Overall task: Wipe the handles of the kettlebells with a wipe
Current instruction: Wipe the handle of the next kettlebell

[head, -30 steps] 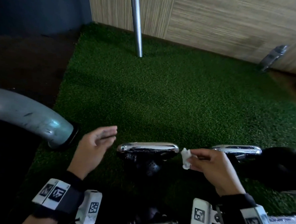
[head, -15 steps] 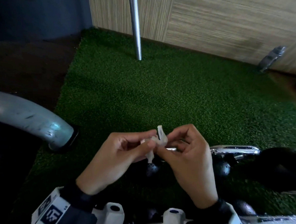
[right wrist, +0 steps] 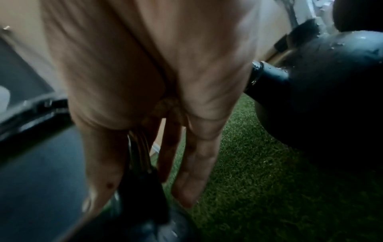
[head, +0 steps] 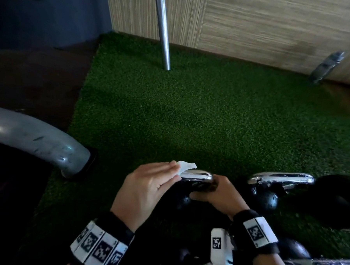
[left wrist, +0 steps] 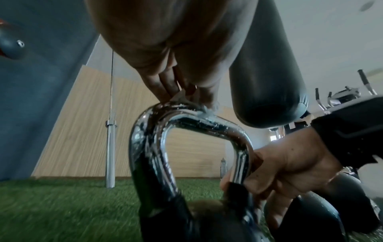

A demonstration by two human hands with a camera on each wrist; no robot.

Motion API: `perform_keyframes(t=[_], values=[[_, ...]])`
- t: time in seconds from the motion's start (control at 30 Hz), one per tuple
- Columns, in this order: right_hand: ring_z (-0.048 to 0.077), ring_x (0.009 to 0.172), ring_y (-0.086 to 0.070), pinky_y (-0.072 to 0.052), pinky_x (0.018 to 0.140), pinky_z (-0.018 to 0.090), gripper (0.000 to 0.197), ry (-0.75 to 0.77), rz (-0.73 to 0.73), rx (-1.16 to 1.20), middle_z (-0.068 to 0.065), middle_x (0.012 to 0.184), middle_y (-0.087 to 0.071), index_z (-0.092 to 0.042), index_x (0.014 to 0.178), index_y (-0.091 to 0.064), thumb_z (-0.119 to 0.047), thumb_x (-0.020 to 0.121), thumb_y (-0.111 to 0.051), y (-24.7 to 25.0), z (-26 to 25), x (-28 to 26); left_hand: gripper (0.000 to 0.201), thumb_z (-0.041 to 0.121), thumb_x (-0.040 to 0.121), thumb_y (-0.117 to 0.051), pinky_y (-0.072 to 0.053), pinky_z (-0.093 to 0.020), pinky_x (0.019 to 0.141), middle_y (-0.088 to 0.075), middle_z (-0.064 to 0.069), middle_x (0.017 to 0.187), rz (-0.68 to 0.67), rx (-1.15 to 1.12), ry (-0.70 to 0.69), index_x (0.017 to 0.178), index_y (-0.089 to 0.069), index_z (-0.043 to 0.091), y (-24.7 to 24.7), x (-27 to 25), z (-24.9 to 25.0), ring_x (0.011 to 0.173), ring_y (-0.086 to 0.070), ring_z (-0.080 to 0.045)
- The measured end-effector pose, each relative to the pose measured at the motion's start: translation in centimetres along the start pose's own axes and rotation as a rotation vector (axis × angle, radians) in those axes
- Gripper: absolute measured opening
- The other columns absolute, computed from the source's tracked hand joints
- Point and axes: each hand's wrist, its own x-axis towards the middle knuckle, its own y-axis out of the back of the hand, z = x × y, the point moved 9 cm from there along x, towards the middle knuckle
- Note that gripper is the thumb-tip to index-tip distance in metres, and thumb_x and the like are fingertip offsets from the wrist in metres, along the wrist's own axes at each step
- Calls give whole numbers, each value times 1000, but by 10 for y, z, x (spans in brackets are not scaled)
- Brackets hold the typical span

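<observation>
I have my left hand (head: 146, 189) over the near kettlebell, its fingers (head: 162, 168) laid out almost straight and close together, with the white wipe (head: 185, 167) pinned between them and the top bar of the chrome handle (head: 198, 175). A loose corner of the wipe pokes out just past my fingertips. From the left wrist view I see the fingers (left wrist: 165, 81) coming down onto the crown of the handle (left wrist: 186, 117), the wipe (left wrist: 178, 96) squeezed between them and the metal, which is speckled with droplets.

My right hand (head: 217, 195) is at the other end of the same handle, fingers curled around the right-hand leg of it just below the bend. The left wrist view shows that grip (left wrist: 279, 167) clearly: fingers wrapped round the chrome where it meets the black collar. In the right wrist view the thumb and fingers (right wrist: 194, 163) straddle the handle leg (right wrist: 138, 147), though the picture is blurred.

The black ball of this kettlebell (head: 183, 199) sits directly beneath both sets of fingers, on the green turf (head: 191, 117). A second kettlebell (head: 268, 198) stands just beyond my right fingers, its chrome handle (head: 281, 176) untouched. A grey curved tube (head: 38, 139) lies well out past my left fingers, and a steel bar (head: 163, 30) stands on the turf far ahead of them.
</observation>
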Motion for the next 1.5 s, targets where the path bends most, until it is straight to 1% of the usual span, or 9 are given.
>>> perform_keyframes(t=[0.13,0.37,0.57,0.7,0.87,1.07,1.23,1.33,1.5], values=[[-2,84,-74,-58,82,22,39,66,143,19,-12,86,-80,-36,87,-75,-26,58,-100,2,-5,-1,26,17,83,-83,-60,-26,85,-76,7,113,117,17,51,109,-80,14,22,-11,-17,104,-71,0],[9,85,-77,-62,86,36,38,51,149,139,-8,87,-81,-24,91,-80,-29,59,-99,-4,8,-1,30,17,88,-77,-56,-22,95,-74,5,121,91,-20,25,118,-76,12,25,-26,-18,112,-69,-1],[15,85,-78,-63,87,46,53,21,151,210,-4,88,-81,-21,94,-79,-44,50,-97,-10,19,1,29,9,84,-79,-59,-18,83,-76,7,110,253,-172,270,112,-76,13,36,-50,-63,100,-73,-1],[12,81,-78,-64,83,40,42,31,177,219,-4,86,-81,-17,92,-78,-30,58,-99,-10,20,0,27,12,87,-75,-57,-17,85,-77,11,110,257,-370,429,114,-76,17,24,-64,-83,103,-73,-4],[12,82,-78,-63,80,33,35,60,188,240,-3,85,-81,-16,90,-79,-25,62,-98,-9,16,-3,22,22,85,-70,-52,-10,88,-78,9,105,96,-660,739,94,-81,38,-19,-92,-114,104,-70,-2],[9,85,-77,-59,79,26,32,56,161,273,-7,87,-81,-21,93,-80,-21,66,-96,-11,12,-6,20,18,83,-78,-54,-16,90,-79,8,102,108,-598,747,102,-81,20,-28,-99,-122,103,-73,-7],[6,81,-76,-60,78,26,32,71,143,143,-8,85,-80,-25,90,-78,-15,66,-96,0,10,-9,14,17,85,-80,-57,-22,82,-80,14,91,140,-479,741,93,-82,28,-24,-92,-127,91,-75,-5],[4,75,-74,-60,73,30,30,151,148,8,-9,78,-78,-28,81,-76,-5,67,-89,6,12,-12,13,23,89,-76,-52,-13,79,-78,20,92,99,-396,691,100,-81,29,-22,-78,-125,91,-72,1],[-8,71,-67,-46,65,10,41,290,62,-128,-20,72,-72,-36,72,-73,3,70,-84,-4,2,-26,20,29,91,-75,-49,-12,89,-77,22,99,66,-331,687,110,-79,26,-40,-39,-130,96,-68,10]])
